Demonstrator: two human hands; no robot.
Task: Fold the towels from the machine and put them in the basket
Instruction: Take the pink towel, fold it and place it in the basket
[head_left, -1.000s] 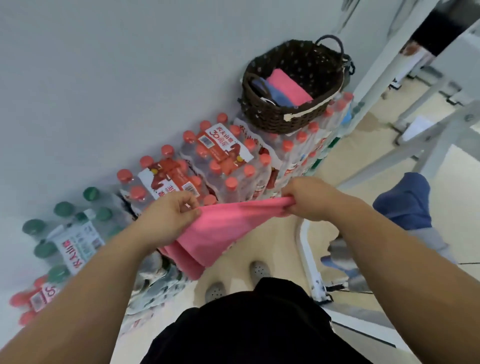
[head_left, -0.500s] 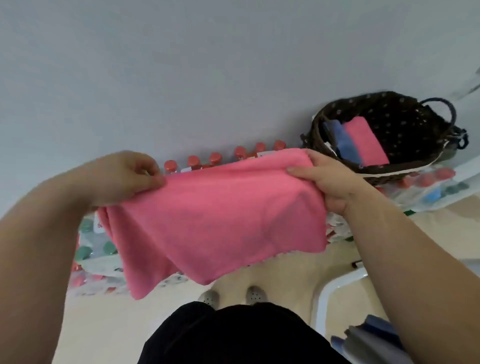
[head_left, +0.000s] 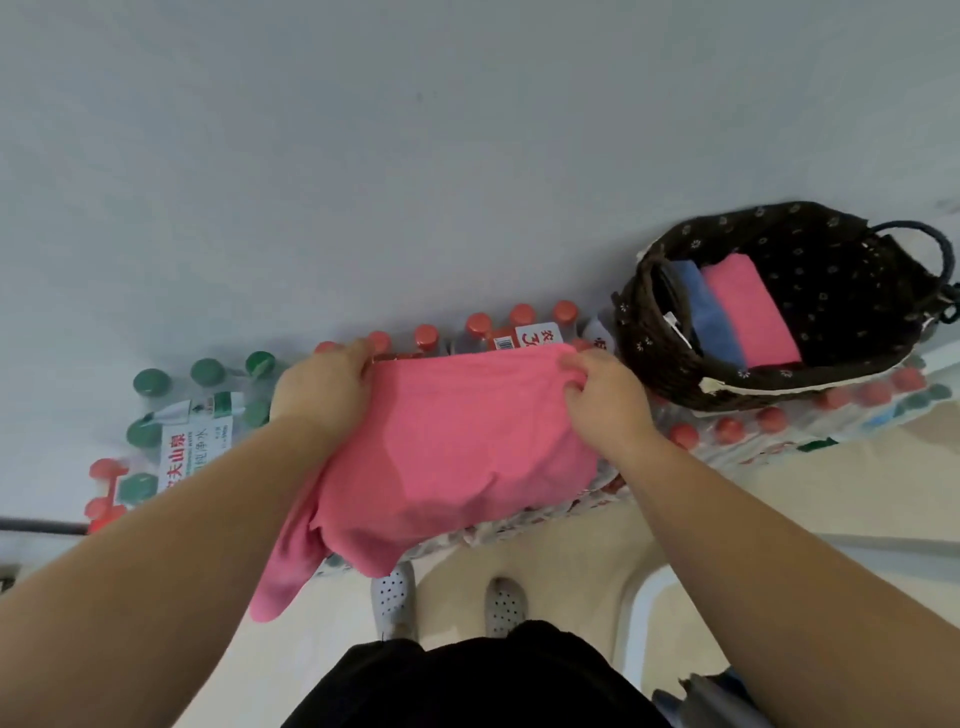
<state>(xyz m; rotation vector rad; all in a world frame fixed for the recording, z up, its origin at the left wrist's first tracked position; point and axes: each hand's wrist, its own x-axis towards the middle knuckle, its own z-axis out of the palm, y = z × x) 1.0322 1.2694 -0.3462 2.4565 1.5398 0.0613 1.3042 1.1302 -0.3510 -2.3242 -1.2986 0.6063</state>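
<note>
A pink towel (head_left: 457, 457) lies spread over the packs of bottled water in front of me, one corner hanging down at the lower left. My left hand (head_left: 324, 387) grips its far left corner and my right hand (head_left: 605, 395) pinches its far right corner. A dark woven basket (head_left: 670, 364) stands on the bottle packs to the right, apart from my hands. Inside it lie a folded pink towel (head_left: 748, 306) and a folded blue towel (head_left: 701, 312).
Shrink-wrapped packs of bottles with red caps (head_left: 522, 314) and green caps (head_left: 150, 382) line the grey wall. A white frame leg (head_left: 641, 613) stands on the floor at the lower right, with grey and blue cloth (head_left: 706, 701) beside it. My shoes (head_left: 395, 597) are below.
The towel was held up in the air and is now lowered onto the bottle packs. My hands have come closer together at its far edge, and the view has tilted down.
</note>
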